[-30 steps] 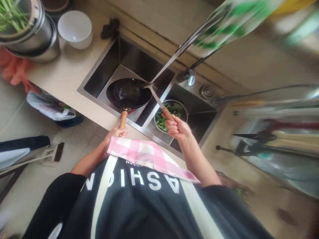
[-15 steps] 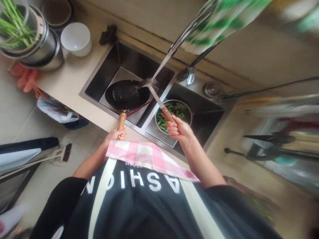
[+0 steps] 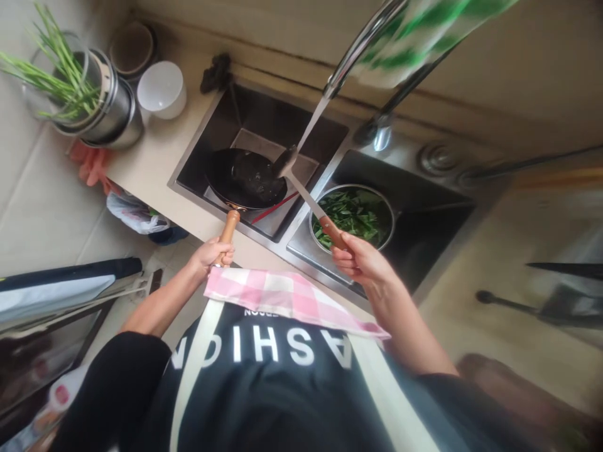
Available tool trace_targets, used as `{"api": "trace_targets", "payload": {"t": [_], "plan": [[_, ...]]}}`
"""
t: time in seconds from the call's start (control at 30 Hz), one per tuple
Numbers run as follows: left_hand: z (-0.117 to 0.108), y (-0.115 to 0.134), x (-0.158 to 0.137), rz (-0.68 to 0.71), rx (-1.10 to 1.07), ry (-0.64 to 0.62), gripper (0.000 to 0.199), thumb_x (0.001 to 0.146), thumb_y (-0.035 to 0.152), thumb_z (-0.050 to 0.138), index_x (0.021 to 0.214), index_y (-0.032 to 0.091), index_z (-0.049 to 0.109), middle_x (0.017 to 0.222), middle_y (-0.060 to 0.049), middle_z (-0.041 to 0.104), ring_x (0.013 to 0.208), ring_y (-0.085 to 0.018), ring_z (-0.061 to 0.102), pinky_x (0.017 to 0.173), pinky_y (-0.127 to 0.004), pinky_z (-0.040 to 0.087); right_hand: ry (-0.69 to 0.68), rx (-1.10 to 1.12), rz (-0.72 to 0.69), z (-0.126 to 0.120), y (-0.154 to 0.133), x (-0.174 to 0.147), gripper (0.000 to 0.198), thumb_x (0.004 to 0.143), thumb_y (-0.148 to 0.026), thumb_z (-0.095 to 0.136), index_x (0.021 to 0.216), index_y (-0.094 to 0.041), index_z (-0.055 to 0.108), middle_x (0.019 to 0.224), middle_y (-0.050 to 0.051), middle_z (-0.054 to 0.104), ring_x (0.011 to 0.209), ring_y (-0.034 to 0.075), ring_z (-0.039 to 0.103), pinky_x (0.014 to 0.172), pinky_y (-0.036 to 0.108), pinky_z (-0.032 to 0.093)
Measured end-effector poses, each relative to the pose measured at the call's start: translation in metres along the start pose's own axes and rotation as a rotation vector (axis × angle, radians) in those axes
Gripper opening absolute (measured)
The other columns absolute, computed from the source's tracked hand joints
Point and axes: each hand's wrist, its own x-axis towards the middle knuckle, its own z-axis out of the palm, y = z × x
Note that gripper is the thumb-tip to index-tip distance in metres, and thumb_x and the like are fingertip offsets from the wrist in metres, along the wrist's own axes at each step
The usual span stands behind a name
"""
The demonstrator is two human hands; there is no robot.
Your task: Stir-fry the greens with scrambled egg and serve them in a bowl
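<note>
My left hand (image 3: 214, 252) is closed around the wooden handle of a black wok (image 3: 226, 176), which sits tilted in the left sink basin (image 3: 325, 135). Some water shows inside the wok. In my right hand (image 3: 360, 257) is a spatula (image 3: 306, 196) with a metal shank and wooden grip. Its dark head is over the wok's right side, under a stream of water from the faucet (image 3: 362, 44). A round metal pot (image 3: 394, 229) with cut green leaves (image 3: 351, 210) stands in the right basin, just beyond my right hand.
On the counter at left are a white bowl (image 3: 162, 91), a dark round pot (image 3: 132, 49) and stacked metal pots (image 3: 120, 116) with long green stalks. Orange gloves (image 3: 92, 166) and a plastic bag (image 3: 132, 213) hang at the counter's edge. A knife (image 3: 568, 270) lies at right.
The camera view has shifted, so the counter and sinks appear further right. The spatula's head has turned under the stream, and the splash there is smaller. Both hands keep their holds.
</note>
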Motion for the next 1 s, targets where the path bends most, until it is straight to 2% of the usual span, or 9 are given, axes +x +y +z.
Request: {"api": "trace_targets", "payload": {"t": [0.2, 0.33, 0.43, 0.53, 0.6, 0.67, 0.8, 0.9, 1.0], "plan": [[-0.013, 0.039, -0.045, 0.050, 0.429, 0.260, 0.022, 0.067, 0.008, 0.063, 0.082, 0.018, 0.051, 0.044, 0.003, 0.050, 0.035, -0.013, 0.047, 0.035, -0.022, 0.040, -0.020, -0.098, -0.043, 0.003, 0.013, 0.011, 0.080, 0.080, -0.062, 0.074, 0.144, -0.021, 0.051, 0.058, -0.010, 0.026, 0.046, 0.003, 0.012, 0.042, 0.016, 0.005], [-0.025, 0.067, -0.077, 0.045, 0.736, 0.360, 0.036, 0.067, 0.009, 0.065, 0.100, 0.017, 0.054, 0.042, 0.004, 0.053, 0.032, -0.016, 0.048, 0.033, -0.021, 0.037, -0.055, -0.144, -0.051, 0.010, 0.016, 0.018, 0.088, 0.081, -0.062, 0.072, 0.153, -0.017, 0.047, 0.059, -0.009, 0.028, 0.047, 0.003, 0.012, 0.043, 0.017, 0.005], [-0.029, 0.080, -0.096, 0.045, 0.847, 0.419, 0.036, 0.066, 0.008, 0.066, 0.097, 0.017, 0.052, 0.041, 0.004, 0.053, 0.032, -0.015, 0.049, 0.033, -0.020, 0.036, -0.080, -0.162, -0.038, 0.016, 0.015, 0.021, 0.090, 0.082, -0.060, 0.071, 0.155, -0.015, 0.045, 0.058, -0.009, 0.029, 0.047, 0.003, 0.013, 0.043, 0.018, 0.005], [-0.031, 0.081, -0.106, 0.080, 0.852, 0.492, 0.035, 0.066, 0.008, 0.064, 0.096, 0.018, 0.050, 0.042, 0.006, 0.051, 0.032, -0.014, 0.047, 0.033, -0.018, 0.032, -0.093, -0.183, -0.036, 0.020, 0.012, 0.021, 0.087, 0.083, -0.058, 0.070, 0.155, -0.016, 0.044, 0.058, -0.009, 0.029, 0.046, 0.003, 0.013, 0.043, 0.018, 0.005], [-0.034, 0.073, -0.108, 0.113, 0.781, 0.493, 0.036, 0.066, 0.009, 0.065, 0.098, 0.018, 0.048, 0.043, 0.006, 0.051, 0.032, -0.013, 0.047, 0.032, -0.018, 0.032, -0.101, -0.193, -0.049, 0.022, 0.011, 0.019, 0.086, 0.083, -0.057, 0.071, 0.154, -0.015, 0.046, 0.058, -0.009, 0.028, 0.046, 0.003, 0.013, 0.043, 0.018, 0.005], [-0.039, 0.058, -0.105, 0.161, 0.634, 0.434, 0.039, 0.065, 0.012, 0.068, 0.095, 0.020, 0.045, 0.045, 0.008, 0.050, 0.033, -0.012, 0.046, 0.033, -0.018, 0.034, -0.127, -0.181, -0.062, 0.023, 0.008, 0.017, 0.085, 0.081, -0.057, 0.073, 0.151, -0.016, 0.047, 0.058, -0.009, 0.028, 0.046, 0.003, 0.013, 0.043, 0.018, 0.005], [-0.049, 0.009, -0.088, 0.266, 0.264, 0.177, 0.047, 0.063, 0.023, 0.077, 0.092, 0.022, 0.041, 0.050, 0.010, 0.047, 0.033, -0.009, 0.041, 0.035, -0.020, 0.036, -0.221, -0.100, -0.029, 0.031, 0.004, 0.019, 0.073, 0.079, -0.058, 0.075, 0.136, -0.018, 0.053, 0.056, -0.010, 0.026, 0.046, 0.003, 0.009, 0.041, 0.016, 0.004], [-0.052, -0.033, -0.069, 0.366, 0.078, 0.029, 0.048, 0.063, 0.029, 0.080, 0.096, 0.020, 0.046, 0.056, 0.009, 0.049, 0.035, -0.006, 0.039, 0.035, -0.017, 0.030, -0.272, -0.053, 0.022, 0.048, 0.002, 0.025, 0.052, 0.087, -0.055, 0.067, 0.124, -0.020, 0.054, 0.055, -0.010, 0.027, 0.046, 0.003, 0.004, 0.038, 0.015, 0.003], [-0.051, -0.068, -0.049, 0.429, -0.024, -0.016, 0.049, 0.058, 0.030, 0.081, 0.095, 0.016, 0.052, 0.061, 0.005, 0.054, 0.040, -0.005, 0.041, 0.039, -0.017, 0.028, -0.277, 0.007, 0.088, 0.075, 0.003, 0.030, 0.033, 0.099, -0.047, 0.049, 0.119, -0.021, 0.052, 0.056, -0.010, 0.027, 0.045, 0.004, 0.000, 0.036, 0.013, 0.003]]}}
